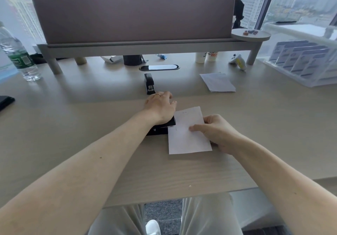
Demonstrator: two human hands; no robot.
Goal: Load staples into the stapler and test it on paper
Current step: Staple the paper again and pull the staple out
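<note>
A black stapler (160, 128) lies on the wooden desk, mostly hidden under my left hand (160, 107), whose palm presses down on its top with the fingers spread. A small white sheet of paper (187, 134) has its left edge tucked into the stapler's mouth. My right hand (217, 132) pinches the paper's right side, thumb on top. A second black stapler (149, 86) lies farther back on the desk, untouched.
More white paper (218, 82) lies at the back right. A water bottle (17, 52) stands far left, a clear plastic bin (302, 58) far right. A raised shelf with a fabric screen (133, 16) spans the back, with cups (207, 56) beneath it.
</note>
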